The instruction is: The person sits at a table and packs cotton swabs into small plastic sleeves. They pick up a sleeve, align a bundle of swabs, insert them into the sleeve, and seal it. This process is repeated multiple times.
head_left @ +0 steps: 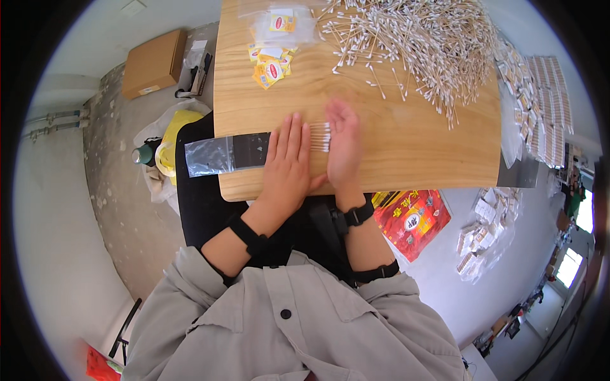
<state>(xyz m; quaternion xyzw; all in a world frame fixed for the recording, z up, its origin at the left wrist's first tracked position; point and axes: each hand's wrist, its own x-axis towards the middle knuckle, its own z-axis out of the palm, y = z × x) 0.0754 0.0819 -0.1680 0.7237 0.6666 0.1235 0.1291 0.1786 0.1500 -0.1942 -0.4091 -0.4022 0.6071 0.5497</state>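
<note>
My left hand [287, 162] lies flat, palm down, on a row of cotton swabs [320, 136] near the front edge of the wooden table [406, 146]. My right hand [343, 143] stands on its edge against the swabs' white tips, fingers straight and together. The swab row lies between the two hands and is partly hidden under my left fingers. A clear plastic bag [219, 154] lies just left of my left hand and hangs over the table's left edge.
A large loose heap of cotton swabs [426, 44] covers the table's far right. Small yellow-and-red labels [272, 63] and clear bags lie at the far left. Packed swab bundles [540, 101] sit to the right; a red bag [413, 219] and cardboard box [152, 63] are on the floor.
</note>
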